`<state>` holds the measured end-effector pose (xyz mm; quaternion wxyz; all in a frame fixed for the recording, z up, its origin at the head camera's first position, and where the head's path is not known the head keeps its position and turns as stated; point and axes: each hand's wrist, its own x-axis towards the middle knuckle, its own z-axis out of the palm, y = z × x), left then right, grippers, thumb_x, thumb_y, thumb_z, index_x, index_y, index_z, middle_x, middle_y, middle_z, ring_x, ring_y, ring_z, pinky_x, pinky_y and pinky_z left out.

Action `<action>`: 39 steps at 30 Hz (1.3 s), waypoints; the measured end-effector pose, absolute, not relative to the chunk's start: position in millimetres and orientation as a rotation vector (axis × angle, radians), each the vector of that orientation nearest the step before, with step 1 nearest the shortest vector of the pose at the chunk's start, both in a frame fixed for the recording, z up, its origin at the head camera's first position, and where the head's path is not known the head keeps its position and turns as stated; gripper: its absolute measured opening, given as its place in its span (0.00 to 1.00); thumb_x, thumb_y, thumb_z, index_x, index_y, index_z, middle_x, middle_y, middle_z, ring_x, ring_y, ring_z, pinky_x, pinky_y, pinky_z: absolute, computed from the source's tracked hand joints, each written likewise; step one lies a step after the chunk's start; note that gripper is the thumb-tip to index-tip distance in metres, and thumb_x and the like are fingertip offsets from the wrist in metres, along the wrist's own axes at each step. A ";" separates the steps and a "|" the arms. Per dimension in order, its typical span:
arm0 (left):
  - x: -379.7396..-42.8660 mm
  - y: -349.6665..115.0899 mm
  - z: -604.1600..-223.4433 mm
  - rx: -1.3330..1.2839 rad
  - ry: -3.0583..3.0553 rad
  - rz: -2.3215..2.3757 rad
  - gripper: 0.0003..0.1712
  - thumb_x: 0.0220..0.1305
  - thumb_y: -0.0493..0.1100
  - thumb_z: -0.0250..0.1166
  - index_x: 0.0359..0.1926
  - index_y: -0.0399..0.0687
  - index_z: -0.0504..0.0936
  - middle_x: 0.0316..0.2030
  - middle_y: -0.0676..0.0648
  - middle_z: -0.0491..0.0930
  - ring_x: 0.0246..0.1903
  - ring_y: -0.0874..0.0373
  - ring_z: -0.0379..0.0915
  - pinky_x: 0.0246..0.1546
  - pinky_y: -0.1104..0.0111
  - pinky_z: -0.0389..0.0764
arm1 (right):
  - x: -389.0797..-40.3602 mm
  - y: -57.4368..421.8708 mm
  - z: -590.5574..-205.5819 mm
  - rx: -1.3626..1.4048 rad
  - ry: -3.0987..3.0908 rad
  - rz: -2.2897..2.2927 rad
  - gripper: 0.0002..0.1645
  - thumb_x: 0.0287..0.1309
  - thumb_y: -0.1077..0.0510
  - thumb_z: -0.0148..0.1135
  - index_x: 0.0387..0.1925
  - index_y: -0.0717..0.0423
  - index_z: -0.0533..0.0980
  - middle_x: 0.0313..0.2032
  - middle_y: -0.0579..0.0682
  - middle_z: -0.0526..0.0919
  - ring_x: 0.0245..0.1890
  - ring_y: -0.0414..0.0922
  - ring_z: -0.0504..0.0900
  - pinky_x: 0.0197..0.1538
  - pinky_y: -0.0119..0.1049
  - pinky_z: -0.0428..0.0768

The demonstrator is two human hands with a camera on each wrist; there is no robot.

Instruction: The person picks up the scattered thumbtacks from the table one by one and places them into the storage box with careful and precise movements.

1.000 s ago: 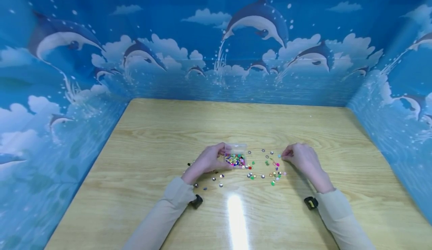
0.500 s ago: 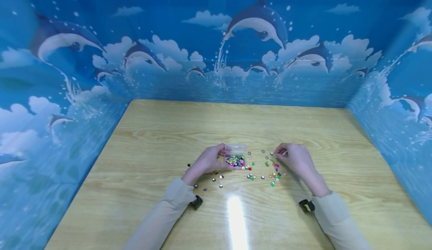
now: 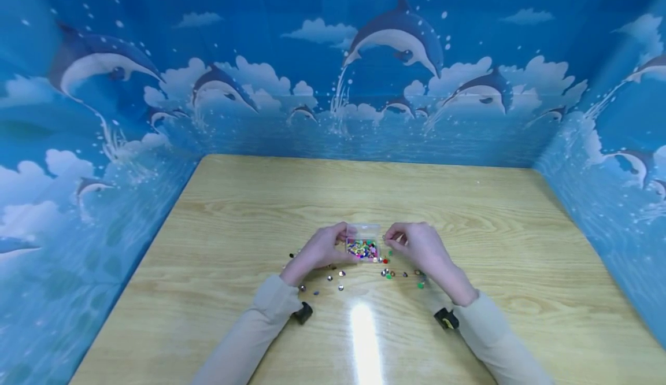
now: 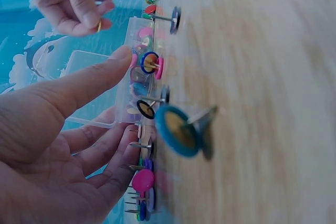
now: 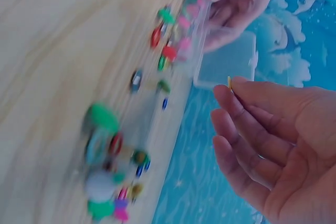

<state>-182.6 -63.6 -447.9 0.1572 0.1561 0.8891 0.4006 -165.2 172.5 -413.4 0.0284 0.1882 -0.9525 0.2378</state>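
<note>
A small clear plastic box (image 3: pixel 363 229) stands on the table with its lid hinged back, filled with colourful thumbtacks (image 3: pixel 362 249). My left hand (image 3: pixel 324 246) holds the box from its left side, thumb at the near side and fingers at the far side. Just right of the box is my right hand (image 3: pixel 424 249), raised above the tabletop. Between its thumb and index finger it pinches a gold-coloured thumbtack (image 5: pixel 229 82), seen edge-on in the right wrist view. A blue-rimmed thumbtack (image 4: pixel 176 132) lies close to the left wrist camera, its pin sticking out.
Loose thumbtacks lie scattered on the wooden table (image 3: pixel 270 200) on both sides of the box, including a green one (image 3: pixel 421 285) and a silver one (image 3: pixel 340 288). Dolphin-printed blue cloth (image 3: pixel 312 125) walls the table's back and sides.
My right hand has moved left from the scattered thumbtacks at the right to beside the box, carrying a thumbtack. The left hand and the box have stayed in place.
</note>
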 end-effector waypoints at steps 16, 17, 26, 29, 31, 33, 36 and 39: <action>-183.1 -63.3 -449.3 0.468 2.532 1.156 0.39 0.50 0.46 0.80 0.63 0.46 0.76 0.58 0.42 0.81 0.58 0.46 0.76 0.63 0.54 0.76 | -162.0 146.5 -422.1 0.662 -2.932 0.823 0.04 0.55 0.60 0.75 0.35 0.51 0.88 0.26 0.43 0.87 0.18 0.31 0.75 0.20 0.26 0.74; -183.2 -63.4 -449.7 0.471 2.531 1.157 0.39 0.50 0.46 0.80 0.63 0.46 0.76 0.58 0.42 0.81 0.58 0.46 0.76 0.63 0.54 0.76 | -162.0 147.1 -422.4 0.653 -2.936 0.826 0.05 0.55 0.60 0.75 0.35 0.51 0.88 0.26 0.43 0.87 0.18 0.31 0.75 0.20 0.26 0.74; -183.0 -63.1 -449.2 0.466 2.531 1.157 0.38 0.50 0.46 0.81 0.62 0.46 0.76 0.56 0.43 0.81 0.57 0.47 0.77 0.62 0.55 0.77 | -164.9 164.0 -412.6 0.540 -2.975 0.808 0.04 0.60 0.58 0.71 0.38 0.50 0.88 0.30 0.45 0.88 0.22 0.34 0.77 0.24 0.30 0.75; -182.3 -63.1 -447.8 0.458 2.531 1.153 0.38 0.50 0.46 0.80 0.62 0.46 0.76 0.56 0.43 0.81 0.57 0.46 0.76 0.63 0.55 0.76 | -167.6 176.8 -407.6 0.522 -2.941 0.765 0.04 0.60 0.58 0.71 0.37 0.52 0.88 0.31 0.47 0.89 0.22 0.35 0.77 0.23 0.30 0.73; -182.1 -63.2 -447.5 0.458 2.534 1.149 0.38 0.50 0.46 0.80 0.62 0.46 0.76 0.56 0.43 0.81 0.57 0.46 0.76 0.63 0.55 0.76 | -169.5 186.9 -405.3 0.500 -2.925 0.728 0.04 0.60 0.59 0.71 0.37 0.53 0.88 0.31 0.48 0.89 0.21 0.36 0.77 0.20 0.30 0.71; -182.0 -63.5 -447.5 0.456 2.537 1.147 0.37 0.50 0.47 0.80 0.62 0.47 0.76 0.56 0.43 0.81 0.58 0.46 0.76 0.63 0.55 0.76 | -171.3 197.8 -404.5 0.461 -2.928 0.697 0.05 0.60 0.60 0.71 0.38 0.54 0.87 0.31 0.50 0.89 0.21 0.37 0.78 0.20 0.30 0.71; -182.7 -63.7 -448.2 0.450 2.536 1.150 0.38 0.50 0.47 0.80 0.62 0.47 0.76 0.57 0.43 0.81 0.58 0.46 0.76 0.63 0.54 0.76 | -173.8 213.3 -404.4 0.405 -2.960 0.677 0.06 0.59 0.64 0.70 0.39 0.55 0.87 0.34 0.53 0.89 0.22 0.39 0.79 0.21 0.31 0.72; -182.5 -63.9 -447.3 0.449 2.534 1.155 0.38 0.50 0.47 0.80 0.61 0.47 0.76 0.56 0.43 0.81 0.57 0.46 0.76 0.63 0.54 0.76 | -176.6 226.3 -407.1 0.368 -3.004 0.636 0.08 0.56 0.66 0.71 0.39 0.57 0.86 0.36 0.56 0.89 0.26 0.43 0.82 0.24 0.33 0.75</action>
